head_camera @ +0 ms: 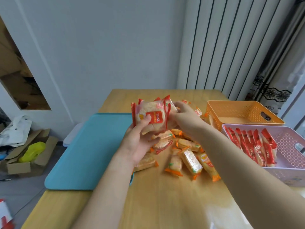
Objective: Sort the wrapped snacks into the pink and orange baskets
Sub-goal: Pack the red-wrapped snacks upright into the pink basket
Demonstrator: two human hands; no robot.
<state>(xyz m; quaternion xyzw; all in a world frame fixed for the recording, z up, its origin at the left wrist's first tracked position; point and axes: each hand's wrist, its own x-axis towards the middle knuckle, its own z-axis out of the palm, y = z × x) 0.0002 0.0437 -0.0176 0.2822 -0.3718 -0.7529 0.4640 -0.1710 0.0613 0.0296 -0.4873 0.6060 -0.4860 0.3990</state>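
Pale wooden desk (156,204) is seen nearest, crossed by two bare forearms. Just beyond, a loose pile of orange-wrapped snacks (189,157) is spread on the wood. At the right edge, a pink basket (288,177) is filled along its left side with a row of red packets (252,142) set on edge. A blue tray (89,151) is laid on the desk's left side. Above the pile, a bundle of red-wrapped snacks (150,116) is held upright in the left grip (137,141) (thumb across the front label, fingers curled beneath). The right grip (186,113) is closed on the bundle's far right edge, with its fingers curled over the wrappers. Farther back, an orange basket (231,111) is placed just behind the pink one. A grey wall and a white radiator (222,47) are seen at the back.
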